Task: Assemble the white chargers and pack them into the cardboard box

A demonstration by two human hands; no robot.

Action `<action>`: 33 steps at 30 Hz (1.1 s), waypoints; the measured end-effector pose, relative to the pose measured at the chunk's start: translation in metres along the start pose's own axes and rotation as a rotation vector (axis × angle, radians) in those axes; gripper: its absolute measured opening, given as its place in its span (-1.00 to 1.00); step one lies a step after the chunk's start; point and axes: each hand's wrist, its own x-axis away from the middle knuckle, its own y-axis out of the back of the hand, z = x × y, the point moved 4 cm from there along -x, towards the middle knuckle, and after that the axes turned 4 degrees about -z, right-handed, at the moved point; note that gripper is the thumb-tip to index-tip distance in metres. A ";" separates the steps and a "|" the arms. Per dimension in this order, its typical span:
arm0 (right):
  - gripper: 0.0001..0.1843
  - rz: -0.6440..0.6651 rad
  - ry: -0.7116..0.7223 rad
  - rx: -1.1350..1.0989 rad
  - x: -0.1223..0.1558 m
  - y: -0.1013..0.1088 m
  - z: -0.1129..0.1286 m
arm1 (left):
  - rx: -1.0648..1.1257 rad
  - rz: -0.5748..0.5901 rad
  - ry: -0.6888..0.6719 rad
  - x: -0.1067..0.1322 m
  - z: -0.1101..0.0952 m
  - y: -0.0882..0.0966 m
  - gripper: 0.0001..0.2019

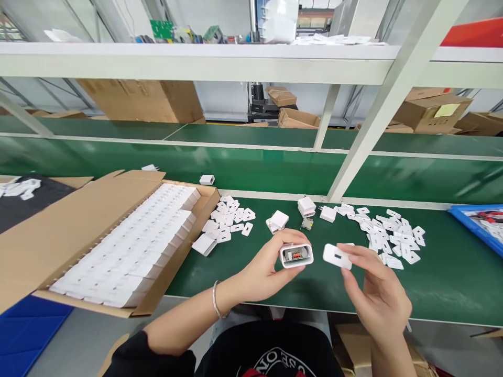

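Note:
My left hand (264,269) is closed around a white charger housing (296,254), its open end turned toward me so the orange and grey parts inside show. My right hand (377,290) pinches a small white end cap (337,256) with a slot in it, just to the right of the housing and apart from it. Both hands hover over the green work table (451,272).
A long cardboard box (129,246) with rows of white chargers lies at left. Piles of white caps lie at centre (230,220) and right (393,235). Loose chargers (306,207) sit behind the hands. A blue tray (481,222) is at far right.

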 end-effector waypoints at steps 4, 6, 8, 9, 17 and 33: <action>-0.42 0.217 0.153 0.010 -0.011 -0.017 0.029 | 0.043 0.099 0.142 0.009 0.009 -0.008 -0.42; -0.41 0.284 0.230 0.043 -0.015 -0.024 0.036 | 0.055 0.093 0.159 0.010 0.009 -0.009 -0.45; -0.42 0.311 0.277 0.052 -0.019 -0.026 0.041 | 0.037 0.062 0.170 0.008 0.005 -0.010 -0.54; -0.42 0.314 0.282 0.048 -0.020 -0.026 0.043 | 0.025 0.043 0.173 0.008 0.002 -0.011 -0.57; -0.61 0.270 0.122 -0.044 -0.007 -0.017 0.056 | 0.001 -0.009 0.226 0.015 -0.025 -0.022 -0.66; -0.43 0.303 -0.454 -0.488 0.044 -0.068 0.045 | -0.322 -0.101 -0.008 0.063 -0.057 -0.029 -0.58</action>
